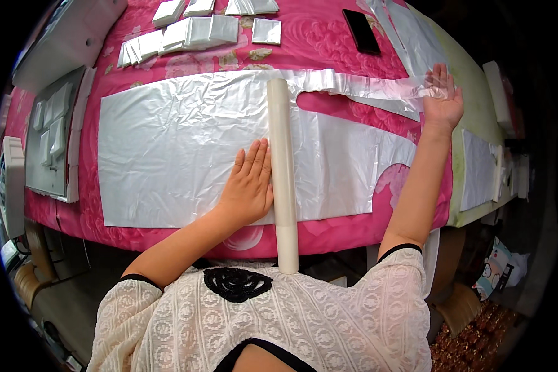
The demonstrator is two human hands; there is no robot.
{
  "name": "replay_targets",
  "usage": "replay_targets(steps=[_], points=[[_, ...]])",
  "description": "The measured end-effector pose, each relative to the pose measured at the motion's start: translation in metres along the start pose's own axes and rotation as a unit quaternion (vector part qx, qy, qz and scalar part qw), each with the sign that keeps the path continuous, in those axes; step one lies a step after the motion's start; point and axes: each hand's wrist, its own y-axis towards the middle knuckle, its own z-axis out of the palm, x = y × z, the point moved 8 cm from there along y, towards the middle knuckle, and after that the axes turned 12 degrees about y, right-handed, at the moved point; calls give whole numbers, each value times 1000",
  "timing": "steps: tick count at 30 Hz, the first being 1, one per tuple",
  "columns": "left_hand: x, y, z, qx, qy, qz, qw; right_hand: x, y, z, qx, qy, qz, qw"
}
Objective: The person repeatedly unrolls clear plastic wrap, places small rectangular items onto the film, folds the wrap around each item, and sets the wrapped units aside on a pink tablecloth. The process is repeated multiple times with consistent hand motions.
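Observation:
A thin, shiny, translucent plastic sheet (161, 149) lies spread on the table, with a curved cutout and long strips on its right side. Across it stands lengthwise a long cream-coloured tube (283, 149), its near end reaching over the table edge toward my body. My left hand (249, 186) rests flat on the sheet, fingers stretched out, its edge against the tube's left side. Palm up at the far right, my right hand (442, 102) has its fingers extended. The end of the upper strip lies over those fingers.
Several folded plastic packets (192, 32) lie along the back on the pink patterned cloth (310, 34). A black phone (361, 31) is beyond the strip. More film (415, 37) lies at the back right. On the left are a board with packets (54, 133) and a white box (74, 40).

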Motion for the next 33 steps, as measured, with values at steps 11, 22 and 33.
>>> replay_targets(steps=[11,22,33], points=[[1,-2,-3,-94,13,6,995,-276,-347,171,487,-235,212,814],[-1,-1,10,-47,9,11,999,-291,-464,173,699,-305,134,632],[5,-1,-6,-57,-103,-5,993,-116,-293,18,617,-591,-26,519]])
